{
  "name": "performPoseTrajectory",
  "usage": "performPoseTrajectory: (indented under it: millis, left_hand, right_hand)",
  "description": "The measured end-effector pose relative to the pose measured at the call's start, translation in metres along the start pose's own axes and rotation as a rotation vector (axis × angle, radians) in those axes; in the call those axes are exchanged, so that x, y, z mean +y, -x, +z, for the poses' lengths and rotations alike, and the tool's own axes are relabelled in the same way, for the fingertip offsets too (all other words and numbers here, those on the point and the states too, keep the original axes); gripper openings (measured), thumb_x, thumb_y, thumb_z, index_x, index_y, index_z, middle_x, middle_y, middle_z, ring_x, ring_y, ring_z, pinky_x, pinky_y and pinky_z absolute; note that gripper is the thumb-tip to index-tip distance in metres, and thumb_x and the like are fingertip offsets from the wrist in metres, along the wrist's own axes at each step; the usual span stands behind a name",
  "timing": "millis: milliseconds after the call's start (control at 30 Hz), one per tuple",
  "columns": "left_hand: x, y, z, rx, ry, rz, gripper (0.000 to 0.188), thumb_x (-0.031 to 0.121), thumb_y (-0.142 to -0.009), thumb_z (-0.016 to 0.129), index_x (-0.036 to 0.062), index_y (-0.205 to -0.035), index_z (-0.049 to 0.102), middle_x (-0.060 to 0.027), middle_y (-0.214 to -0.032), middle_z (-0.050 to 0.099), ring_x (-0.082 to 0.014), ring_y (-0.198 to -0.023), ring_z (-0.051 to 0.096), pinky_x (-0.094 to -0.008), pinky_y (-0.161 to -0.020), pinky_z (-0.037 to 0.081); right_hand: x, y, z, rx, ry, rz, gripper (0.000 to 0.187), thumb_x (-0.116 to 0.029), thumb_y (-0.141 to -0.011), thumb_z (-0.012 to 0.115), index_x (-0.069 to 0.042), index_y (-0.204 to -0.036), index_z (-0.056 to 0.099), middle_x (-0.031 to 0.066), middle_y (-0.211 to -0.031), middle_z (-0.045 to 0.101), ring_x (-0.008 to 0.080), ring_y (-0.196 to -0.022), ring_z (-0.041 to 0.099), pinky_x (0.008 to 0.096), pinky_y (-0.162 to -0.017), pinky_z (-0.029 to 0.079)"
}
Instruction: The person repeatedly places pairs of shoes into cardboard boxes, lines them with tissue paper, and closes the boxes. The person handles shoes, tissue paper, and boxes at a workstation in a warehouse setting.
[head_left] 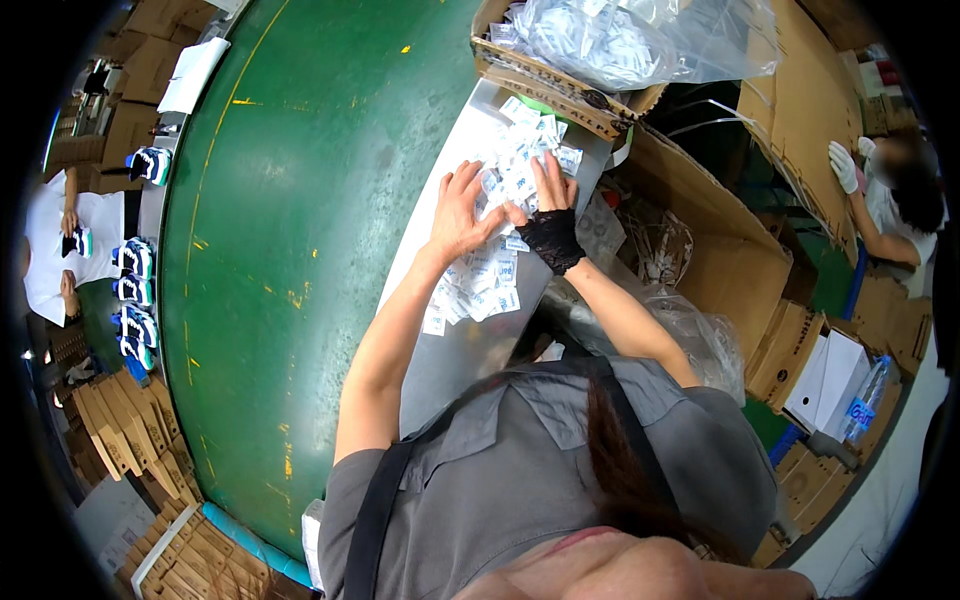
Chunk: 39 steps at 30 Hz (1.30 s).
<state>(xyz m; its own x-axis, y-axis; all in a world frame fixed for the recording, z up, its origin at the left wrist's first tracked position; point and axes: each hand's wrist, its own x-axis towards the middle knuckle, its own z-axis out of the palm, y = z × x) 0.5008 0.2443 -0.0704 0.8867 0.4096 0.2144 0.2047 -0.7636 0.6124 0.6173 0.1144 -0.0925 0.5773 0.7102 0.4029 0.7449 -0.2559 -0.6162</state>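
Many small white sachets with blue print, which look like desiccant packets [478, 285], lie in a loose heap on a narrow grey metal table [425, 375]. My left hand [462, 212] rests on the heap's left side with its fingers spread. On the right side, my right hand [551, 205] also lies on the packets, fingers apart. A black lace band [551, 240] covers its wrist and palm. The two thumbs come close together over the middle of the heap. Neither hand visibly grips a packet.
Beyond the table, a cardboard box [545, 82] holds a clear bag of packets [600, 45]. Large cartons [720, 215] and plastic film stand to the right, near a person with white gloves [845, 168]. At far left, another person handles a shoe beside several sneakers [133, 290].
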Motion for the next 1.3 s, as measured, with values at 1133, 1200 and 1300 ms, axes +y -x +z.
performPoseTrajectory:
  millis: [1133, 1200, 1300]
  left_hand:
    - [0.057, 0.312, -0.059, 0.841, 0.590, -0.959, 0.050, 0.016, -0.084, 0.058, -0.0057, -0.123, 0.036, -0.0118, -0.099, 0.055, -0.0139, -0.077, 0.054, -0.0251, -0.070, 0.044]
    - [0.058, 0.321, -0.052, 0.801, 0.640, -0.978, 0.049, 0.016, -0.084, 0.058, -0.0064, -0.122, 0.037, -0.0115, -0.099, 0.055, -0.0132, -0.076, 0.054, -0.0245, -0.069, 0.044]
    - [0.061, 0.323, -0.038, 0.801, 0.574, -0.975, 0.046, 0.018, -0.084, 0.058, -0.0057, -0.119, 0.041, -0.0110, -0.098, 0.055, -0.0131, -0.080, 0.053, -0.0232, -0.067, 0.043]
  right_hand:
    - [-0.028, -0.272, -0.213, 0.332, -1.054, 0.206, 0.022, -0.020, -0.077, 0.065, -0.005, -0.092, 0.063, -0.0034, -0.070, 0.052, 0.0054, -0.054, 0.042, 0.0181, -0.049, 0.034]
    - [-0.021, -0.265, -0.204, 0.336, -1.062, 0.293, 0.022, -0.019, -0.077, 0.065, -0.005, -0.093, 0.063, -0.0039, -0.069, 0.051, 0.0051, -0.053, 0.041, 0.0178, -0.049, 0.033]
    - [0.046, -0.242, -0.173, 0.155, -0.856, 0.283, 0.027, -0.019, -0.078, 0.065, -0.003, -0.099, 0.062, 0.0009, -0.079, 0.056, 0.0071, -0.058, 0.046, 0.0195, -0.053, 0.038]
